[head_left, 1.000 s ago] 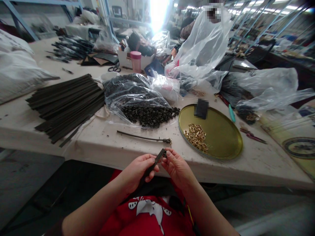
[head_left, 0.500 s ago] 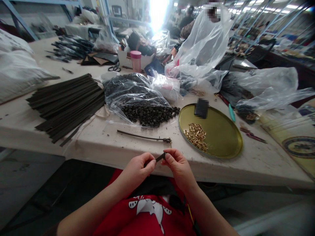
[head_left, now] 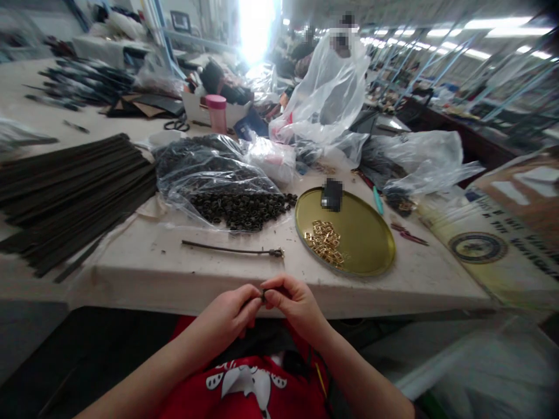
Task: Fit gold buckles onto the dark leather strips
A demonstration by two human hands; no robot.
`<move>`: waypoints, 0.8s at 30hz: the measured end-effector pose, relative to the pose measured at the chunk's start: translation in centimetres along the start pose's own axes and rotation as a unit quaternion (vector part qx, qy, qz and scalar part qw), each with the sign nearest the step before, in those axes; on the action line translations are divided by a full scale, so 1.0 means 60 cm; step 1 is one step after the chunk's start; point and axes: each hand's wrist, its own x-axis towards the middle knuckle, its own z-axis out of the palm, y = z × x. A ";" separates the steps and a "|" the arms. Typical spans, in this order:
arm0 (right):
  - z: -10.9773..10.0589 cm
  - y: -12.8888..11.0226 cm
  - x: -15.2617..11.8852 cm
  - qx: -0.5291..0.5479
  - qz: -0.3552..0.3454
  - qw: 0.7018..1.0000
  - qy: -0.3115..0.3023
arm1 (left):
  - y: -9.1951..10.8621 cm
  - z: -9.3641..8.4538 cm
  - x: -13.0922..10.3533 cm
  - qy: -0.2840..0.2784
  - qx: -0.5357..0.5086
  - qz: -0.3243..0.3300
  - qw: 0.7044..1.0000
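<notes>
Just off the table's front edge, my left hand [head_left: 240, 308] and my right hand [head_left: 288, 299] meet fingertip to fingertip. Both pinch a dark strap [head_left: 262, 295], of which only a small bit shows between the fingers; the rest is hidden. Beyond the hands lies a finished-looking narrow dark strap [head_left: 227, 249] with a small gold-coloured buckle at its right end. Gold buckles [head_left: 324, 243] are heaped in a round gold tray [head_left: 371, 244] to the right. Small dark loops [head_left: 247, 209] spill from a clear plastic bag [head_left: 209, 169] behind the strap.
A stack of long dark strips [head_left: 74, 192] covers the table's left side. Pliers-like red-handled tool [head_left: 409, 234] and a turquoise-handled tool [head_left: 378, 201] lie right of the tray. A pink-lidded jar [head_left: 216, 113], scissors [head_left: 177, 124] and plastic bags stand further back.
The view has swung to the right, so the table's things appear further left. My hands have drawn closer together, and less of the held strap shows between them.
</notes>
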 end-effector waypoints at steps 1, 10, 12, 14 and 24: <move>-0.007 -0.006 0.005 0.004 0.011 1.000 0.012 | -0.002 -0.003 0.000 -0.024 -0.004 -0.021 0.999; 0.034 0.033 0.025 0.169 0.066 0.983 -0.009 | -0.039 -0.007 0.029 -0.011 -0.020 -0.006 1.000; 0.017 0.035 0.031 0.107 0.042 0.993 -0.013 | -0.055 -0.008 0.036 0.010 -0.048 -0.014 0.999; -0.024 0.020 0.048 -0.021 -0.019 0.999 0.016 | -0.068 -0.010 0.042 0.036 -0.092 -0.003 0.995; -0.205 -0.049 0.218 -0.606 0.019 0.790 0.094 | -0.062 -0.008 0.082 0.026 -0.256 -0.053 0.965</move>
